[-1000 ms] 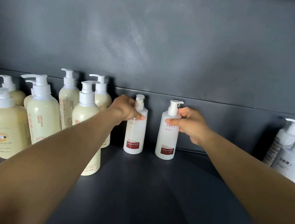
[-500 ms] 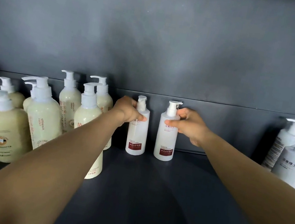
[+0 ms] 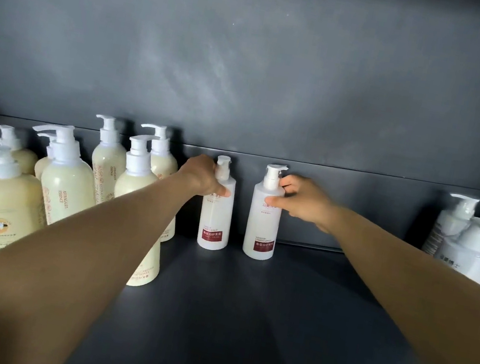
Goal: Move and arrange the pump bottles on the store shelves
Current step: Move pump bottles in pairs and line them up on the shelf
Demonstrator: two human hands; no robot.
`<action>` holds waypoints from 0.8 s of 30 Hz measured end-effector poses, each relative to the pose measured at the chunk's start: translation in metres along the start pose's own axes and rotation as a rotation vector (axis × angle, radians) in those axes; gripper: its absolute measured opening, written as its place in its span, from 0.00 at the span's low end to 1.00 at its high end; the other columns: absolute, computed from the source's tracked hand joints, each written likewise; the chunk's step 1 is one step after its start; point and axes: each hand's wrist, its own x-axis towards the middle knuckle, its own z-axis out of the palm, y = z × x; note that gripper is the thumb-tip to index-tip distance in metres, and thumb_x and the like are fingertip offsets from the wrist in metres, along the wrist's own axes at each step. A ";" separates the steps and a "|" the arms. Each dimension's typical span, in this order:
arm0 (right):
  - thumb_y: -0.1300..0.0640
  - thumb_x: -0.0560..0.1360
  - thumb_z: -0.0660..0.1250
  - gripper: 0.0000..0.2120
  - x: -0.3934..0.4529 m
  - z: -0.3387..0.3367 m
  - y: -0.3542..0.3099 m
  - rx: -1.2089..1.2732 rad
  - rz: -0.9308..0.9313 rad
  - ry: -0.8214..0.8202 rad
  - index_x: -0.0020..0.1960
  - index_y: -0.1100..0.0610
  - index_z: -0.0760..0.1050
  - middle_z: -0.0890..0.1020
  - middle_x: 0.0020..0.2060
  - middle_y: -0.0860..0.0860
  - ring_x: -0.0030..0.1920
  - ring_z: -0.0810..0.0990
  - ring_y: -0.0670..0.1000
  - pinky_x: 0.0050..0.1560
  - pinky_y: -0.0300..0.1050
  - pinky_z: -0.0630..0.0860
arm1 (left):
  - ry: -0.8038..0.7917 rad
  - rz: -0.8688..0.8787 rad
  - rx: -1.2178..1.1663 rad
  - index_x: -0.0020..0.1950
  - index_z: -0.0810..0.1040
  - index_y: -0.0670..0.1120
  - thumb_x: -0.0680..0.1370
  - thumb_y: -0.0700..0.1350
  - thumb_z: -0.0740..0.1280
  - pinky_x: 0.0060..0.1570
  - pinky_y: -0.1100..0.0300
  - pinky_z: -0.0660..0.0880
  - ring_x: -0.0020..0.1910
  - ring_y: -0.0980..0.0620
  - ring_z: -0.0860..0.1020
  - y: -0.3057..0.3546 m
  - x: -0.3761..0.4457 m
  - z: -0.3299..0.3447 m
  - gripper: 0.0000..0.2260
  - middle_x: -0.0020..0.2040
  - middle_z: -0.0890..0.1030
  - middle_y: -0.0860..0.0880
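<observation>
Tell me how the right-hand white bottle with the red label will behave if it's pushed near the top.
The right white bottle looks tall and narrow, so a high push would probably tip it. Its smooth plastic may slip. The right hand holds it near the shoulder, which likely steadies it.

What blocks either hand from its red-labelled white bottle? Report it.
Nothing visible does. The left hand already grips the left white bottle at its shoulder, and the right hand has its thumb on the right white bottle. The cream bottles stand off to the left, apart from both.
</observation>
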 end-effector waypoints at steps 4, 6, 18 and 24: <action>0.51 0.72 0.72 0.31 -0.013 -0.030 -0.002 -0.302 -0.024 -0.058 0.72 0.54 0.65 0.73 0.67 0.53 0.64 0.74 0.51 0.59 0.40 0.68 | -0.037 0.015 0.203 0.67 0.70 0.40 0.71 0.54 0.72 0.59 0.58 0.70 0.64 0.45 0.73 0.016 -0.020 -0.010 0.30 0.65 0.74 0.44; 0.49 0.73 0.71 0.32 -0.027 -0.050 -0.006 -0.455 -0.033 -0.096 0.73 0.51 0.63 0.70 0.69 0.52 0.65 0.73 0.52 0.60 0.41 0.67 | -0.089 0.001 0.295 0.67 0.68 0.38 0.71 0.53 0.73 0.58 0.57 0.71 0.61 0.43 0.75 0.029 -0.034 -0.019 0.31 0.65 0.75 0.43; 0.44 0.72 0.69 0.35 -0.120 -0.130 0.007 -0.827 -0.053 -0.233 0.75 0.47 0.57 0.65 0.73 0.49 0.71 0.66 0.52 0.70 0.50 0.64 | -0.230 0.012 0.540 0.76 0.59 0.49 0.70 0.56 0.73 0.62 0.54 0.69 0.70 0.44 0.68 0.116 -0.121 -0.038 0.39 0.74 0.65 0.49; 0.42 0.71 0.70 0.37 -0.160 -0.160 0.017 -0.837 0.012 -0.214 0.75 0.46 0.57 0.63 0.74 0.49 0.72 0.65 0.52 0.70 0.50 0.64 | -0.213 0.082 0.540 0.76 0.57 0.48 0.71 0.58 0.71 0.69 0.54 0.63 0.74 0.47 0.62 0.142 -0.151 -0.025 0.39 0.75 0.62 0.50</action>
